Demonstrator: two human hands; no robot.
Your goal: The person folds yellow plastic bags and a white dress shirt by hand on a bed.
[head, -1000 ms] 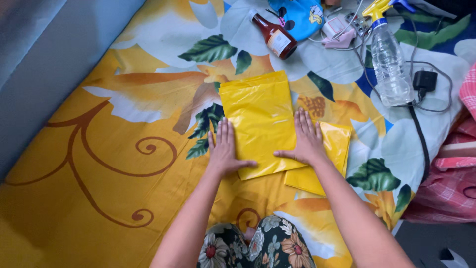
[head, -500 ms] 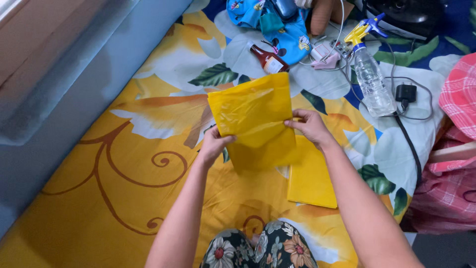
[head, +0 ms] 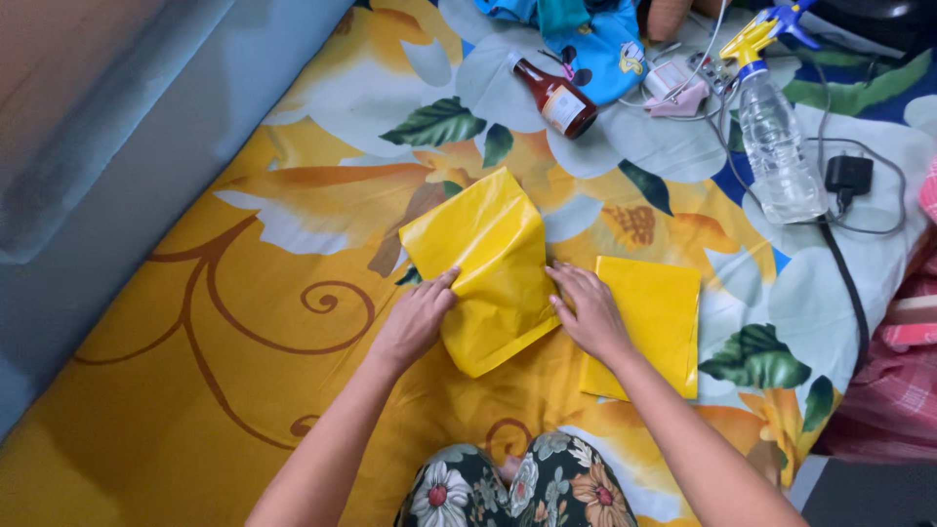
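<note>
A yellow plastic mailer bag [head: 488, 256] lies tilted on the flowered bedsheet [head: 224, 322], its lower part crumpled. My left hand [head: 418, 320] pinches the bag's left edge, fingers closed on the plastic. My right hand [head: 589, 312] presses and grips the bag's right edge. A second flat yellow bag [head: 656, 322] lies just right of my right hand, partly under my wrist.
A brown sauce bottle [head: 554, 98] lies at the back. A clear spray bottle [head: 776, 137] with a yellow nozzle lies at the right, beside a black charger and cable [head: 847, 176]. Blue cloth [head: 595, 44] sits at the top. My flowered trouser knees [head: 527, 488] are at the bottom.
The yellow bag was lifted off the stack, shifted left and set down tilted. Both hands went from flat on it to gripping its edges. The second bag is now uncovered.
</note>
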